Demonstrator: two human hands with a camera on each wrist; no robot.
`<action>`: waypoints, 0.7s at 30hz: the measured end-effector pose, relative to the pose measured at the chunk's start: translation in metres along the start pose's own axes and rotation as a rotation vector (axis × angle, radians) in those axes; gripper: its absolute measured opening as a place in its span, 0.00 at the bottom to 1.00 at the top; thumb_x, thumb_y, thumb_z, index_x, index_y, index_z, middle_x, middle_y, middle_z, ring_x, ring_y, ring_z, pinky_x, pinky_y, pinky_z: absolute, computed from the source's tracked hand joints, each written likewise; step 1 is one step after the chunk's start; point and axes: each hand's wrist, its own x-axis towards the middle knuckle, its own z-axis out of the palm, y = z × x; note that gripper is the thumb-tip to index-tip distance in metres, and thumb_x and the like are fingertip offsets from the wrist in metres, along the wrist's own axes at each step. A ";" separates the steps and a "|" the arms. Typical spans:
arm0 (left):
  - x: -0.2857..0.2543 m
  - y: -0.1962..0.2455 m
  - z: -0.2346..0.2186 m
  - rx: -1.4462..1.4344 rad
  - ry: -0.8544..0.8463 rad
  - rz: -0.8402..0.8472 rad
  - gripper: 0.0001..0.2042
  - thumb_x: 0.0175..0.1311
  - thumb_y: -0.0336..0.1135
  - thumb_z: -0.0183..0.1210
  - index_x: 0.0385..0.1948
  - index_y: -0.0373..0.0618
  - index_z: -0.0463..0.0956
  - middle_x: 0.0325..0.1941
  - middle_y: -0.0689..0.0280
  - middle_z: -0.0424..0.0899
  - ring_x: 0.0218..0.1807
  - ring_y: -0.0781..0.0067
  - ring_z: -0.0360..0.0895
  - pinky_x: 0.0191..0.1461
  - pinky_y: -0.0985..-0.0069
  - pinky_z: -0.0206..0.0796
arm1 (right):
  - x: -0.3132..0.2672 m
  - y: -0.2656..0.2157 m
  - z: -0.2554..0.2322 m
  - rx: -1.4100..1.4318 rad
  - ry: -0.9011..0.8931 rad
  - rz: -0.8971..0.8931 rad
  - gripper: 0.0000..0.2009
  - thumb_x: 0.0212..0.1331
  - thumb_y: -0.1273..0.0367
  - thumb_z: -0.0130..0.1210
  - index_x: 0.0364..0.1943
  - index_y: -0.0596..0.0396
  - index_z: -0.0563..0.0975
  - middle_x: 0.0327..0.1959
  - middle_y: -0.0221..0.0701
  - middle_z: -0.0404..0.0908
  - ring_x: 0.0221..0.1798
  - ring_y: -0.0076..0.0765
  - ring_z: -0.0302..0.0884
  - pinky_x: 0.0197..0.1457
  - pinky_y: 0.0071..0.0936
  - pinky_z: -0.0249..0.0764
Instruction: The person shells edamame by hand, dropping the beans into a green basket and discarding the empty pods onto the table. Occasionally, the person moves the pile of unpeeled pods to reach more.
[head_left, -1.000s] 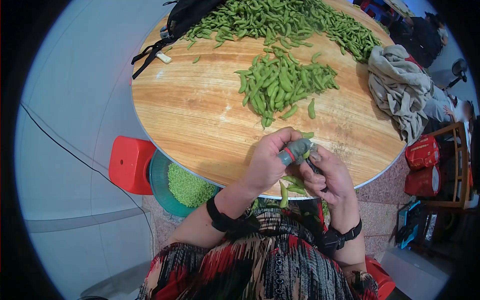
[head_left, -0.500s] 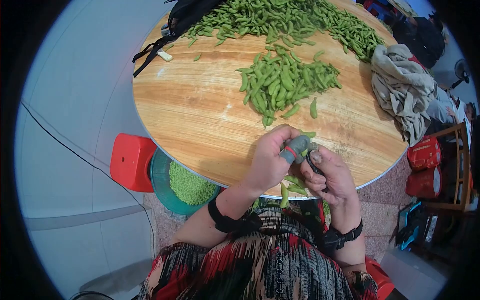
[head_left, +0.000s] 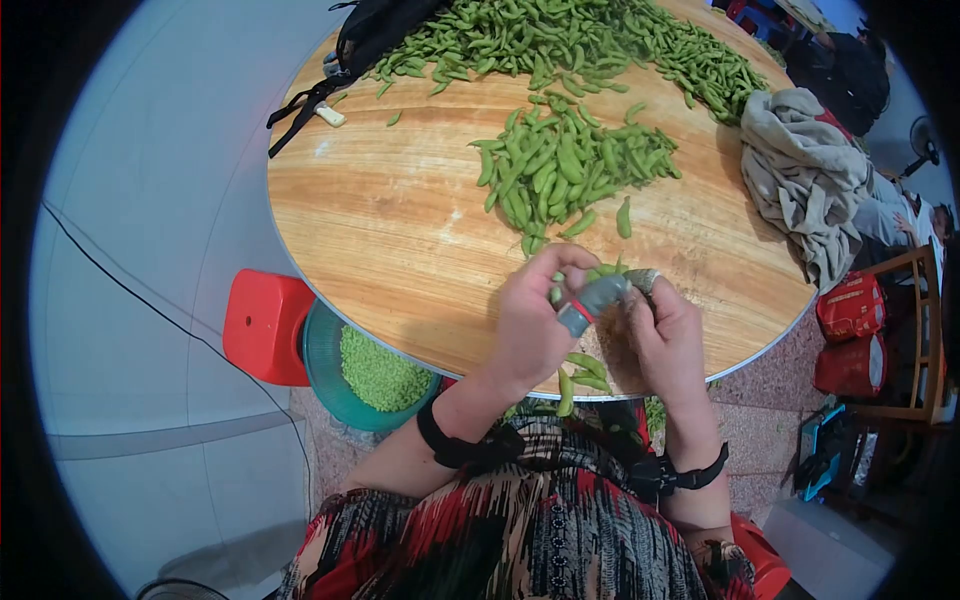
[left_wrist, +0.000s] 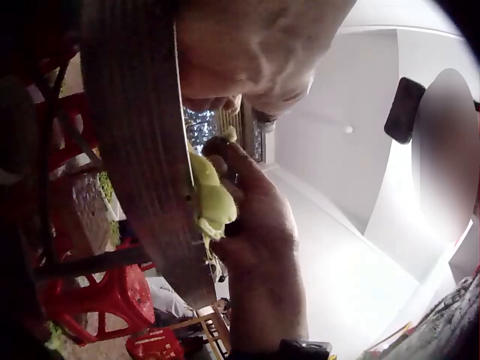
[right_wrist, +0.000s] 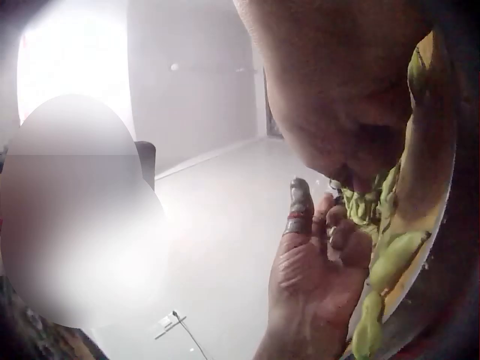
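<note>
Both hands meet over the table's near edge in the head view. The left hand, its thumb wrapped in grey with a red band, curls round green pods. Close against that thumb, the right hand has its fingers bent; the left wrist view shows a small pale green pod piece at its fingertips. Below the hands, several loose pods lie at the edge. A small pile of pods sits beyond. The right wrist view shows the left hand with fingers curled, what they hold partly hidden.
A large pod heap covers the table's far side, with a black bag at left and a grey cloth at right. Below the left edge are a teal basket of shelled beans and a red stool.
The right hand has turned and its fingers have shifted up; the dark object seen in it earlier is out of sight. The left hand has opened its curl slightly, showing pods inside.
</note>
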 end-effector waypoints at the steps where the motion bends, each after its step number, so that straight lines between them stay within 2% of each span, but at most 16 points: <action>1: -0.002 0.007 0.002 -0.041 -0.086 -0.104 0.10 0.55 0.24 0.58 0.38 0.39 0.71 0.25 0.77 0.65 0.28 0.89 0.60 0.33 0.89 0.57 | -0.001 0.000 0.001 0.000 -0.001 -0.002 0.03 0.56 0.76 0.47 0.28 0.62 0.71 0.16 0.31 0.71 0.19 0.29 0.71 0.23 0.25 0.65; 2: -0.002 0.011 0.003 -0.082 -0.173 -0.209 0.10 0.56 0.24 0.58 0.39 0.39 0.71 0.25 0.77 0.65 0.28 0.89 0.61 0.33 0.89 0.57 | -0.003 0.002 0.003 -0.130 0.032 -0.072 0.03 0.55 0.76 0.49 0.27 0.62 0.70 0.16 0.36 0.70 0.19 0.35 0.71 0.23 0.27 0.65; 3: -0.001 0.006 0.001 -0.081 -0.172 -0.209 0.10 0.56 0.24 0.58 0.39 0.39 0.71 0.25 0.77 0.65 0.28 0.89 0.61 0.33 0.89 0.57 | -0.004 0.003 0.004 -0.260 0.065 -0.142 0.03 0.53 0.76 0.50 0.26 0.62 0.69 0.16 0.41 0.69 0.19 0.42 0.71 0.23 0.29 0.65; 4: 0.002 -0.002 -0.001 -0.098 -0.182 -0.224 0.09 0.57 0.25 0.56 0.39 0.39 0.71 0.24 0.76 0.66 0.27 0.90 0.61 0.31 0.89 0.57 | -0.004 0.000 0.007 -0.260 0.088 -0.139 0.05 0.50 0.77 0.52 0.24 0.62 0.68 0.17 0.47 0.67 0.20 0.51 0.69 0.24 0.32 0.65; 6: 0.003 -0.003 -0.001 -0.117 -0.195 -0.238 0.08 0.58 0.26 0.55 0.39 0.39 0.71 0.23 0.76 0.67 0.27 0.90 0.62 0.29 0.89 0.57 | -0.004 0.008 0.008 -0.270 0.074 -0.139 0.05 0.50 0.77 0.52 0.24 0.62 0.68 0.17 0.47 0.67 0.20 0.51 0.69 0.23 0.32 0.65; 8: 0.004 0.006 0.000 -0.236 -0.220 -0.427 0.06 0.61 0.28 0.51 0.38 0.39 0.71 0.22 0.74 0.69 0.24 0.90 0.62 0.25 0.90 0.53 | -0.004 0.010 0.007 -0.282 0.061 -0.141 0.05 0.50 0.77 0.52 0.24 0.62 0.67 0.16 0.47 0.67 0.20 0.51 0.68 0.23 0.32 0.65; 9: 0.005 0.006 -0.004 -0.237 -0.221 -0.426 0.06 0.61 0.28 0.51 0.38 0.39 0.71 0.22 0.74 0.69 0.24 0.90 0.62 0.25 0.90 0.53 | -0.004 0.007 0.006 -0.279 0.034 -0.124 0.05 0.51 0.76 0.52 0.24 0.62 0.68 0.16 0.45 0.68 0.19 0.47 0.69 0.24 0.31 0.65; 11: 0.008 0.003 -0.012 -0.487 -0.233 -0.574 0.06 0.63 0.29 0.49 0.39 0.40 0.70 0.23 0.72 0.70 0.21 0.88 0.59 0.22 0.90 0.48 | -0.004 0.006 0.005 -0.279 0.005 -0.107 0.04 0.52 0.76 0.52 0.25 0.62 0.69 0.16 0.44 0.69 0.18 0.44 0.69 0.24 0.30 0.65; 12: 0.008 0.001 -0.012 -0.489 -0.231 -0.575 0.06 0.63 0.29 0.49 0.39 0.40 0.70 0.23 0.72 0.70 0.21 0.88 0.59 0.22 0.90 0.48 | -0.005 0.008 0.004 -0.150 0.023 -0.087 0.04 0.53 0.75 0.52 0.26 0.62 0.70 0.16 0.41 0.70 0.18 0.37 0.70 0.24 0.28 0.66; 13: 0.007 0.000 -0.013 -0.618 -0.238 -0.579 0.06 0.64 0.29 0.47 0.39 0.40 0.69 0.23 0.71 0.69 0.21 0.88 0.58 0.22 0.90 0.47 | -0.005 0.009 0.004 -0.020 0.041 -0.066 0.03 0.55 0.75 0.51 0.28 0.62 0.72 0.16 0.38 0.72 0.18 0.30 0.70 0.24 0.26 0.66; 14: 0.006 -0.001 -0.014 -0.746 -0.246 -0.581 0.07 0.64 0.30 0.46 0.39 0.40 0.68 0.24 0.70 0.69 0.20 0.87 0.56 0.22 0.90 0.46 | -0.004 0.009 0.001 -0.020 0.040 -0.065 0.03 0.55 0.75 0.51 0.28 0.62 0.72 0.16 0.38 0.72 0.18 0.30 0.70 0.24 0.26 0.66; 16: 0.005 0.000 -0.014 -0.806 -0.189 -0.582 0.06 0.64 0.30 0.45 0.39 0.40 0.68 0.24 0.70 0.67 0.20 0.87 0.56 0.22 0.90 0.47 | -0.005 0.006 -0.007 -0.028 0.017 0.069 0.04 0.57 0.74 0.49 0.30 0.62 0.73 0.16 0.33 0.73 0.20 0.21 0.69 0.25 0.22 0.66; 21: 0.009 0.001 -0.024 -0.916 -0.036 -0.546 0.06 0.64 0.29 0.43 0.37 0.40 0.68 0.24 0.71 0.64 0.20 0.86 0.55 0.23 0.89 0.47 | -0.008 0.008 -0.008 -0.060 0.040 0.049 0.04 0.58 0.74 0.49 0.30 0.61 0.74 0.16 0.32 0.73 0.20 0.21 0.69 0.25 0.21 0.65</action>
